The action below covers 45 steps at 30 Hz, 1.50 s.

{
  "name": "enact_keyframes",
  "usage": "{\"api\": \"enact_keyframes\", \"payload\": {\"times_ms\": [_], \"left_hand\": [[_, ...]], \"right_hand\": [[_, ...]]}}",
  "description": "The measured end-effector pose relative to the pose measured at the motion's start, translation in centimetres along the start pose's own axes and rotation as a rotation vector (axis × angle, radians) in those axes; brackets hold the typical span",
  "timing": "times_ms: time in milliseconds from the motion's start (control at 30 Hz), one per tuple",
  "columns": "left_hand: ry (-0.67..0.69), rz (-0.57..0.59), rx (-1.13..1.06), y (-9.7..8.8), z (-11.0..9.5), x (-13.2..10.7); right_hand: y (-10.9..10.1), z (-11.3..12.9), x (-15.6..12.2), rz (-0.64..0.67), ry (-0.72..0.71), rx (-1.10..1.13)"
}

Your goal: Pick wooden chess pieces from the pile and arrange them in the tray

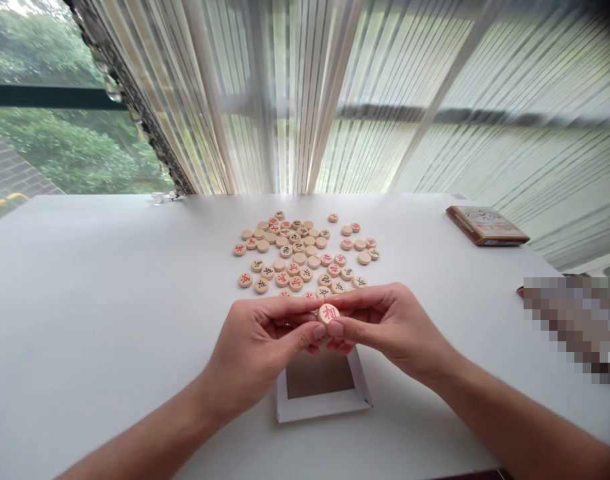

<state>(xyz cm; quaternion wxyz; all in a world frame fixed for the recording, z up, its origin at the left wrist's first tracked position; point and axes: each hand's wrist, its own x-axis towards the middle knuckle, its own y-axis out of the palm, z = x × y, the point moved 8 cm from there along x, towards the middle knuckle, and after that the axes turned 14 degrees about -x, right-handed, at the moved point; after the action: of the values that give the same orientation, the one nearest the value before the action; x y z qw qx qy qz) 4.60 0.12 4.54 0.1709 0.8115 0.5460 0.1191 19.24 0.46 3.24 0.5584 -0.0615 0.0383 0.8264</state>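
Note:
Between the fingertips of both hands is a round wooden Chinese chess piece with a red character facing up. My left hand pinches it from the left, thumb in front and index finger behind. From the other side my right hand grips the same piece in the same way. Below the hands lies an open shallow white box with a brown inside; its far part is hidden by my fingers. Just beyond the hands spread many more chess pieces, some showing red or black characters, others blank side up.
Everything lies on a white table. A brown-edged box with a pictured top rests at the far right. A blurred-out object is at the right edge. Striped curtains hang in front of the window behind the table.

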Motion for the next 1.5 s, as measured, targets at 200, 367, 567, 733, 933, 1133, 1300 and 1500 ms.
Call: {"api": "enact_keyframes", "payload": {"times_ms": [200,367,567,733,933,1133,1300,1500], "left_hand": [[0.165,0.016,0.257,0.1,-0.8,-0.4],[0.4,0.055,0.536,0.9,-2.3,-0.9],[0.515,0.101,0.608,1.5,-2.8,-1.4],[0.505,0.124,0.604,1.8,-2.7,-1.4],[0.428,0.097,0.538,1.3,-2.5,-1.3],[0.401,0.033,0.441,0.6,-2.4,-1.2],[0.392,0.003,0.377,0.3,-2.2,-1.0],[0.436,0.003,0.392,0.4,-2.3,-1.2]], "right_hand": [[-0.2,-0.2,-0.1,-0.059,-0.014,-0.048],[0.0,-0.4,-0.1,-0.047,-0.006,-0.023],[0.1,-0.9,-0.2,-0.046,0.044,-0.017],[0.1,-0.9,-0.2,-0.026,0.049,-0.043],[0.3,0.1,-0.1,0.027,-0.001,-0.047],[0.6,0.5,-0.1,0.079,-0.068,-0.022],[0.9,0.3,-0.1,0.095,-0.05,0.036],[1.1,-0.7,-0.2,0.081,0.021,0.097]]}}
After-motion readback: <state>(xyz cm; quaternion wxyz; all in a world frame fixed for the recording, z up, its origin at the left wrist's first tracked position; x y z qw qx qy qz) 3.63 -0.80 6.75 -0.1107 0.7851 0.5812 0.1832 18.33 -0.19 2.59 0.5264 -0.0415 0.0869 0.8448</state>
